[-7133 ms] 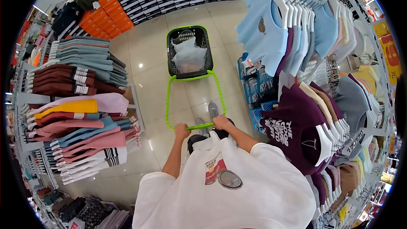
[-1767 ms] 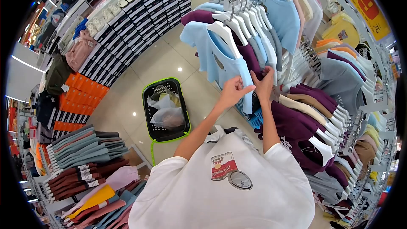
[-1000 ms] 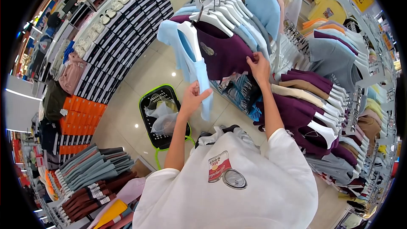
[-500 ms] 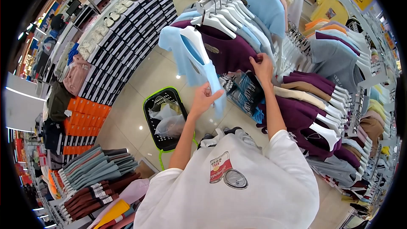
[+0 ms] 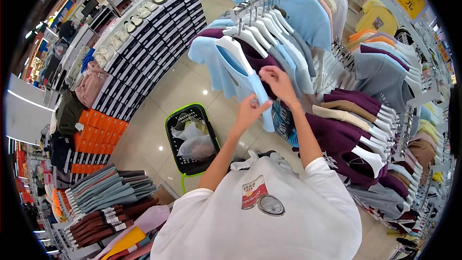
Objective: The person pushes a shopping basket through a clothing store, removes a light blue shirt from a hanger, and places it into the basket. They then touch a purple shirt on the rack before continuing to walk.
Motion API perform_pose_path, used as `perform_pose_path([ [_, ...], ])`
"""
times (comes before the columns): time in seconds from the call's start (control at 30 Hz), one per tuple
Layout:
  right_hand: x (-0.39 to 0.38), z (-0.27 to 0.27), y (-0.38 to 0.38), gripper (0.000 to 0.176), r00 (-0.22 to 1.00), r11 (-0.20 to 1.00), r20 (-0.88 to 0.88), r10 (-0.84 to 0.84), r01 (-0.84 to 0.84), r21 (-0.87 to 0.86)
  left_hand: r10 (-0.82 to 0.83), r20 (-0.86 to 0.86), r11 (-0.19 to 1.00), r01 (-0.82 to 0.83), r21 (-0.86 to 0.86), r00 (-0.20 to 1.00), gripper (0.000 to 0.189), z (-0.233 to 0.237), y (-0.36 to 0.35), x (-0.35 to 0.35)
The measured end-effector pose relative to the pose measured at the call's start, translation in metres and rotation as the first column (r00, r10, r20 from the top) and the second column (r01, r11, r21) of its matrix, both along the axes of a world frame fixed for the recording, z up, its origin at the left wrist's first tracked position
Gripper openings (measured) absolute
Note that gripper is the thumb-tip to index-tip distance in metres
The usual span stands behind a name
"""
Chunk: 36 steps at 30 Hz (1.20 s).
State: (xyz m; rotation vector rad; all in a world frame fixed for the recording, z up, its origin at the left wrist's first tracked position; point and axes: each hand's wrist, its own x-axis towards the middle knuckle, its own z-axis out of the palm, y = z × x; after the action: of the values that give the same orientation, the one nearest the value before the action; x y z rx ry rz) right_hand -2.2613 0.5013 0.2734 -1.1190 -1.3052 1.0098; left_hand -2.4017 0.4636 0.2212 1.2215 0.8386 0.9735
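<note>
Near the centre of the frame, your left hand (image 5: 251,111) is closed around the sleeve of the light blue shirt (image 5: 219,62) – probably to steady it, since its white hanger (image 5: 237,53) hangs freely from the rail; your right hand (image 5: 279,85) is half-curled beside the purple shirt (image 5: 254,57) behind – I cannot tell whether it grips; since half a second ago, your right hand has come leftward, and the blue shirt hides more purple.

Basket (image 5: 194,167) on floor (image 5: 144,139), bags (image 5: 196,148) inside; garments (image 5: 103,192) lower left. Shoe boxes (image 5: 144,58) stacked beyond, upper left, shoes (image 5: 136,20) on top. Right of basket: rail (image 5: 236,15), front shirt (image 5: 219,70) hung at its end, other shirts (image 5: 297,62) behind.
</note>
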Motion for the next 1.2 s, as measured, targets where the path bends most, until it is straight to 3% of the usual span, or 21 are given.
perform_pose_path([
  [0.1, -0.018, 0.01, -0.012, 0.039, 0.994, 1.0, 0.106, -0.007, 0.005, 0.015, 0.002, 0.028, 1.0, -0.002, 0.022, 1.0, 0.024, -0.011, 0.005, 0.007],
  [0.17, -0.02, 0.005, -0.012, 0.04, 0.938, 0.997, 0.341, -0.071, 0.063, 0.035, 0.036, -0.019, 0.995, -0.034, 0.09, 0.999, 0.022, -0.022, 0.01, 0.009],
  [0.2, -0.022, 0.005, -0.013, 0.04, 0.937, 0.998, 0.343, -0.068, 0.06, 0.036, 0.039, -0.017, 0.995, -0.037, 0.09, 0.999, 0.022, -0.019, 0.009, 0.009],
  [0.27, -0.025, 0.005, -0.015, 0.042, 0.838, 0.982, 0.512, -0.189, 0.16, 0.101, 0.074, -0.034, 0.99, -0.069, 0.121, 0.997, 0.021, -0.013, 0.006, 0.008],
  [0.37, -0.03, 0.01, -0.018, 0.04, 0.757, 0.952, 0.578, -0.305, 0.255, 0.169, 0.066, -0.065, 0.993, -0.059, 0.106, 0.996, 0.019, -0.016, 0.007, 0.006],
  [0.47, -0.03, 0.003, -0.016, 0.039, 0.736, 0.907, 0.531, -0.42, 0.321, 0.273, 0.065, -0.101, 0.99, -0.051, 0.128, 0.993, 0.016, -0.011, 0.002, 0.0],
  [0.8, -0.014, 0.014, -0.012, 0.038, 0.619, 0.87, 0.614, -0.49, 0.305, 0.386, 0.052, -0.17, 0.997, -0.042, 0.062, 0.984, 0.017, -0.023, -0.017, -0.037],
  [0.9, -0.005, 0.03, -0.015, 0.037, 0.622, 0.892, 0.639, -0.452, 0.3, 0.339, 0.123, -0.225, 0.987, -0.095, 0.132, 0.966, 0.013, -0.009, -0.022, -0.052],
  [0.97, 0.002, 0.042, -0.021, 0.036, 0.651, 0.896, 0.619, -0.44, 0.273, 0.35, 0.285, -0.317, 0.931, -0.182, 0.318, 0.905, 0.013, 0.015, -0.024, -0.066],
  [1.07, 0.017, 0.057, -0.031, 0.035, 0.666, 0.889, 0.605, -0.436, 0.212, 0.407, 0.51, -0.264, 0.777, -0.307, 0.55, 0.818, 0.015, 0.041, -0.016, -0.093],
  [1.17, 0.036, 0.067, -0.045, 0.035, 0.682, 0.897, 0.614, -0.398, 0.149, 0.416, 0.679, -0.257, 0.579, -0.287, 0.763, 0.688, 0.026, 0.08, -0.007, -0.115],
  [1.2, 0.041, 0.071, -0.052, 0.035, 0.711, 0.916, 0.611, -0.348, 0.118, 0.384, 0.675, -0.258, 0.584, -0.286, 0.76, 0.691, 0.026, 0.094, -0.006, -0.116],
])
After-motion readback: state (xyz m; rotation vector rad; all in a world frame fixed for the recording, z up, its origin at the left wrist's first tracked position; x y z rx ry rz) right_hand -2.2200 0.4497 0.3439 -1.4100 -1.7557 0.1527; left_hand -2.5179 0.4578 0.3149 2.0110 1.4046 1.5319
